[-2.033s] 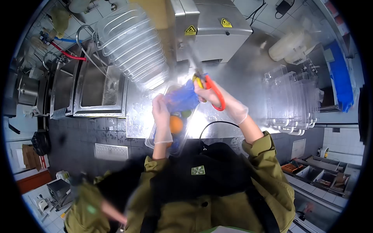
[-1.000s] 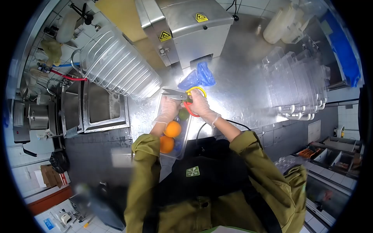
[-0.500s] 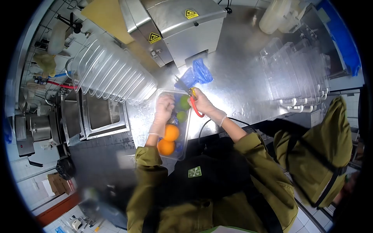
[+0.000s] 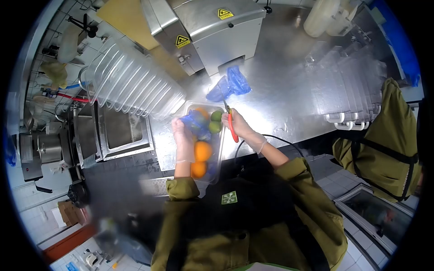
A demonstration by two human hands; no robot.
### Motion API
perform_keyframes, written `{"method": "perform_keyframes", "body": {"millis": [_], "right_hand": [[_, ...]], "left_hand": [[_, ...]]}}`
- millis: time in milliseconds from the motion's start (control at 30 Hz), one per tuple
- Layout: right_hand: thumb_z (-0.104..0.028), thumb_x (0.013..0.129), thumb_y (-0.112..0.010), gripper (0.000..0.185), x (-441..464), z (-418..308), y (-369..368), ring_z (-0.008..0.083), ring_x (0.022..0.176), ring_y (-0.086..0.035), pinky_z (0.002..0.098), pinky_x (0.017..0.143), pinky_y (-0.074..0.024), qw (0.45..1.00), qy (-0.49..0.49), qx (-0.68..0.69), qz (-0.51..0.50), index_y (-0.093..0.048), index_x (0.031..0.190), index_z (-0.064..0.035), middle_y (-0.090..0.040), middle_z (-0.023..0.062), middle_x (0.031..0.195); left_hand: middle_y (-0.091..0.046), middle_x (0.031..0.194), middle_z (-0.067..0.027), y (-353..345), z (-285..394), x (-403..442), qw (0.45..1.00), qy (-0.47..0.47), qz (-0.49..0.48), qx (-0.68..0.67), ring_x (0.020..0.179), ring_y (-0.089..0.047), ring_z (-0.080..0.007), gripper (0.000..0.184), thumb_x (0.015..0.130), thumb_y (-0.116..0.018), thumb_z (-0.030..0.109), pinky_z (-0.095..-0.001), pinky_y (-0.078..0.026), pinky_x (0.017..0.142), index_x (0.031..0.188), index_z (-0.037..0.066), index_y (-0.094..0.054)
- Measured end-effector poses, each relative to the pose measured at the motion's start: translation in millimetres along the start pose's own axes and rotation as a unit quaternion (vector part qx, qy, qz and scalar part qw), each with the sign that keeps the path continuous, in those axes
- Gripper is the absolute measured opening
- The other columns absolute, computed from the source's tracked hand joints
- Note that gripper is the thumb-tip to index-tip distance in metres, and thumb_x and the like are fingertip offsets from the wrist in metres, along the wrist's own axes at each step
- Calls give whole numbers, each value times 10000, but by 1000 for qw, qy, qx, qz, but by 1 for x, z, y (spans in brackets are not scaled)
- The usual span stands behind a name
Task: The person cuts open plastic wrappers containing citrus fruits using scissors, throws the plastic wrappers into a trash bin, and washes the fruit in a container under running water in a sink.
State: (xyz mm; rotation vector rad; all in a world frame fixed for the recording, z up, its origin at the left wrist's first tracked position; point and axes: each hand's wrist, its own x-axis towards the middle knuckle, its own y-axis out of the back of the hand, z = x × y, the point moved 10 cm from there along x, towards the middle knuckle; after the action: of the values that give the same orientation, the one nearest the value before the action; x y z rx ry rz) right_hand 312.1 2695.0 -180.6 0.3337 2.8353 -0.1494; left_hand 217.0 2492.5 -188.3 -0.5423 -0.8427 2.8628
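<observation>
My left hand (image 4: 183, 140), in a clear glove, grips a blue plastic bag (image 4: 197, 123) over the left side of a clear plastic container (image 4: 219, 156). In that container lie oranges (image 4: 203, 151) and green limes (image 4: 215, 127); another orange shows partly behind the bag. My gloved right hand (image 4: 244, 128) is closed on red-handled scissors (image 4: 233, 128), just right of the limes, blades pointing away from me. Beyond the blades, a second piece of blue plastic (image 4: 238, 81) lies crumpled on the steel table.
Stacked clear containers (image 4: 135, 83) stand at the left, beside a sink (image 4: 122, 128). A steel machine (image 4: 221, 34) with warning labels is at the back. More clear containers (image 4: 348, 90) and white jugs (image 4: 318, 18) sit at right. Another person's sleeve (image 4: 395, 135) is nearby.
My left hand has drawn the blue bag up and left, uncovering an orange at the container's far end. The scissors have turned in my right hand. The other person has shifted.
</observation>
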Motion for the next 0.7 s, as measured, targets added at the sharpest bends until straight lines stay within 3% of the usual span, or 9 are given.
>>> {"method": "perform_keyframes", "body": {"millis": [33,133,200,233,333,433,467,633,700], "right_hand": [[-168,866,-580,234,0,0,-1,61,649,-481,220,583,-421,999,-7,-24,21,-477,994,-1,-515,8,772],[-196,866,-588,253,-6,-14,-5,72,660,-493,235,594,-427,996,-32,-70,55,-494,992,2,-529,21,752],[-219,863,-602,273,-10,-28,-5,87,671,-505,251,610,-435,996,-49,-60,44,-506,993,2,-539,31,743],[-241,852,-618,321,-8,-30,-3,128,691,-538,277,630,-450,994,-37,-95,37,-502,1013,12,-560,59,765],[-361,768,-715,532,-3,-25,9,268,834,-613,357,742,-474,987,5,-156,24,-492,1043,36,-603,151,911],[-411,677,-783,653,-22,-80,13,322,950,-591,380,807,-463,924,11,-381,-24,-486,1047,37,-577,193,1016],[-454,589,-824,762,-21,-91,9,348,999,-569,390,836,-460,906,83,-413,-36,-481,1063,34,-555,208,1061],[-466,563,-827,800,-25,-111,9,347,999,-576,390,847,-463,853,41,-513,-83,-483,1094,24,-570,199,1063],[-499,575,-805,815,-26,-101,7,348,1003,-578,389,852,-461,849,12,-517,-109,-484,1114,21,-578,197,1069]], "left_hand": [[-535,1100,-97,8,7,2,999,-31,-23,-36,1024,-527,-261,276,936,-480,251,-444,-428,917,1141,71,-435],[-489,1214,-141,32,-2,17,992,24,-98,-81,1125,-484,-307,340,930,-459,266,-484,-385,975,1186,47,-410],[-488,1226,-159,24,7,4,995,44,-21,-88,1139,-479,-313,332,933,-431,247,-480,-379,984,1183,28,-418],[-488,1232,-168,24,10,-1,994,55,16,-91,1146,-477,-317,330,934,-417,237,-478,-376,989,1181,18,-422],[-515,1172,-152,25,13,4,996,21,-46,-77,1103,-493,-270,293,936,-432,221,-421,-398,956,1164,38,-443],[-543,1078,-127,23,37,1,949,-84,76,294,1003,-522,-226,295,916,-511,217,-363,-433,872,1148,44,-457],[-546,1050,-116,11,39,-2,933,-79,57,347,969,-523,-216,295,902,-539,205,-353,-439,842,1139,47,-462],[-585,959,-106,-37,49,-15,823,-83,-76,557,855,-561,-202,240,857,-611,125,-338,-461,764,1065,36,-532],[-594,918,-81,-43,51,-10,731,-55,-101,672,837,-566,-184,255,864,-606,134,-329,-463,757,1100,56,-552]]}}
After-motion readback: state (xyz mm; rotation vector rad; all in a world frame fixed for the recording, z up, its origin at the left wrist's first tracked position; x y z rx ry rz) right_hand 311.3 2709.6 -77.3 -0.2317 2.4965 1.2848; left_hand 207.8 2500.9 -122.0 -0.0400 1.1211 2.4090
